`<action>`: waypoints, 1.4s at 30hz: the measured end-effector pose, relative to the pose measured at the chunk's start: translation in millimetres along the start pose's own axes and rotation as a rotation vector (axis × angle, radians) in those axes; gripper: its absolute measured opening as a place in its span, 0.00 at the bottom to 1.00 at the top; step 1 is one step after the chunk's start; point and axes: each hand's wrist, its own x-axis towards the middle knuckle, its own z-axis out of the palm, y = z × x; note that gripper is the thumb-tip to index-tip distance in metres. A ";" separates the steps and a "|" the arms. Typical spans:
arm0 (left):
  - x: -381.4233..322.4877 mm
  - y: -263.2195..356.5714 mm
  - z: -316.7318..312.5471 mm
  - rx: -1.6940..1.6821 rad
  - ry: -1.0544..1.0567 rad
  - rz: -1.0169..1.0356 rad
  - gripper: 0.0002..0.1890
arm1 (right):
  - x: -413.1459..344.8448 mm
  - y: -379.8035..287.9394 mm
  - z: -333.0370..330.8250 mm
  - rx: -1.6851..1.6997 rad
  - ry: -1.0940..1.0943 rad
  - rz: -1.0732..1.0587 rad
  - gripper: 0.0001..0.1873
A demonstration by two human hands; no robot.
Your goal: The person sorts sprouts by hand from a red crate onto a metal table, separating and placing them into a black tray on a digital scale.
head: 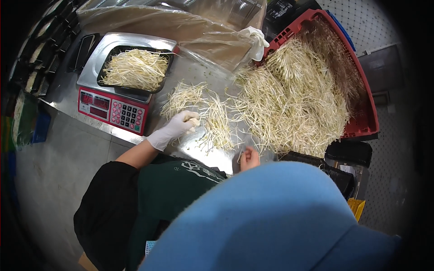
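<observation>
My left hand (181, 126), in a white glove, is over the steel table beside a small heap of bean sprouts (184, 98). Its fingers are curled; whether anything is inside them is hidden. My bare right hand (250, 159) is near the table's front edge with bent fingers, partly covered by the blue cap brim (271, 203). Between the hands lies another loose bunch of bean sprouts (217, 125). To the left, a black plastic tray (158, 88) filled with bean sprouts (135, 69) rests on the steel pan (96, 69) of a red digital scale (112, 110) with lit displays.
A red plastic crate (368, 111) lies tipped on the right, its large pile of bean sprouts (298, 101) spilling onto the table (193, 73). A clear plastic bag (162, 23) lies along the back, a white glove (256, 40) near it. Stacked black trays (44, 50) stand far left.
</observation>
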 end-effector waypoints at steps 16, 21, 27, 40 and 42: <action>54.8 -40.4 25.6 0.384 0.220 0.191 0.22 | 66.1 -50.0 32.7 0.019 -0.180 0.090 0.11; 33.6 -35.8 8.5 0.362 0.177 0.177 0.24 | 87.4 -58.8 51.6 -0.301 -0.217 0.041 0.08; 16.1 -25.2 1.3 0.148 0.137 0.107 0.26 | 86.9 -61.5 63.9 -0.300 -0.264 0.076 0.08; 13.3 -30.5 7.3 0.107 0.120 0.110 0.26 | 24.0 -70.3 -54.8 -0.396 -0.582 0.011 0.10; 14.7 -32.2 8.4 0.068 0.096 0.093 0.27 | 50.7 -85.0 -1.8 -0.142 -0.379 -0.064 0.11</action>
